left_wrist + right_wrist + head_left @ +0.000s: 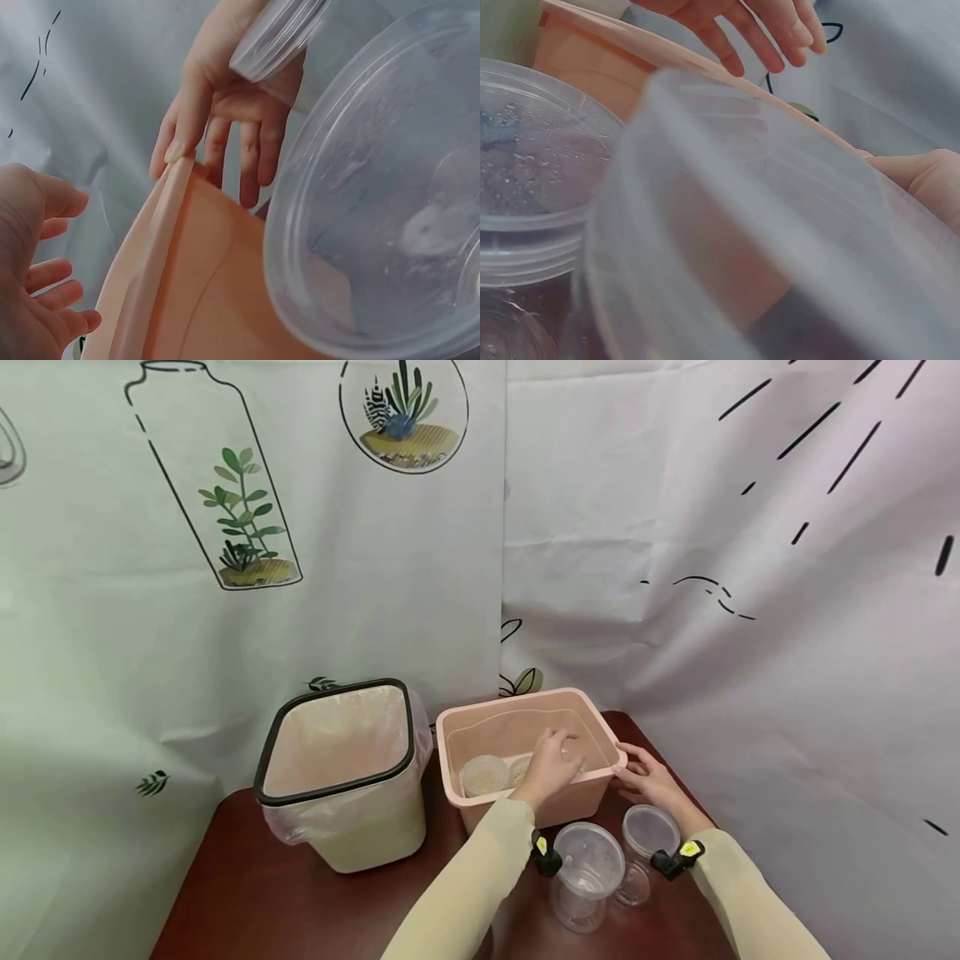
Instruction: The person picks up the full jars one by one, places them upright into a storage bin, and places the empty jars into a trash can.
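Note:
My left hand is over the pink plastic bin, its fingers loosely bent. In the left wrist view that left hand holds nothing. At the bin's right front corner, my right hand pinches the rim between thumb and index finger; its other fingers hang outside. Inside the bin sit round clear tubs with pale, grainy contents, partly hidden by my left hand. In front of the bin, two clear plastic containers with round tops stand on the table: one container between my forearms, another container beside my right wrist.
A cream wastebasket with a black rim and a clear liner stands left of the bin. Both are on a dark red table. A white printed curtain hangs close behind the table and along its right side.

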The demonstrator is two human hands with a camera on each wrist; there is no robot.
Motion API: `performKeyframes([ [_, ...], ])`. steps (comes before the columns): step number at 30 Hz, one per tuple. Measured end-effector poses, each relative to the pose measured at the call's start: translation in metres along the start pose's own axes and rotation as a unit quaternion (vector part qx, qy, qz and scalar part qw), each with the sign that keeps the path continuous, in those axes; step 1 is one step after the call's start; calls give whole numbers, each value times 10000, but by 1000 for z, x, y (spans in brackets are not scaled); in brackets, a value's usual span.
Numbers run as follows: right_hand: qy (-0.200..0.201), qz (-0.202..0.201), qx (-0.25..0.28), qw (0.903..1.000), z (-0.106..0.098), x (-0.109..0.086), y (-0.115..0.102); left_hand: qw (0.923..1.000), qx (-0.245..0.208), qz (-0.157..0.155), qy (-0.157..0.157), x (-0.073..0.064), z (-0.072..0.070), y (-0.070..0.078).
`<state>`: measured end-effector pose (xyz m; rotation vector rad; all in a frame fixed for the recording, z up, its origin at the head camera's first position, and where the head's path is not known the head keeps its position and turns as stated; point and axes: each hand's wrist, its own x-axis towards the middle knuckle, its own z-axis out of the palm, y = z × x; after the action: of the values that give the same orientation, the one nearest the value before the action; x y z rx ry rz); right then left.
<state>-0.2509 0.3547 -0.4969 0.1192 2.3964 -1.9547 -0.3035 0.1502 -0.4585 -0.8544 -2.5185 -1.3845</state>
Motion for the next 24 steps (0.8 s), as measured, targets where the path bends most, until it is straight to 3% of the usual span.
performKeyframes([
  [11,-133,-79,-166,9997,-2,-4,-4,9992,126,347,133,-14,-4,10],
  [24,-315,-36,-537,9981,-7,-3,-5,9992,51,322,224,-26,-21,15],
])
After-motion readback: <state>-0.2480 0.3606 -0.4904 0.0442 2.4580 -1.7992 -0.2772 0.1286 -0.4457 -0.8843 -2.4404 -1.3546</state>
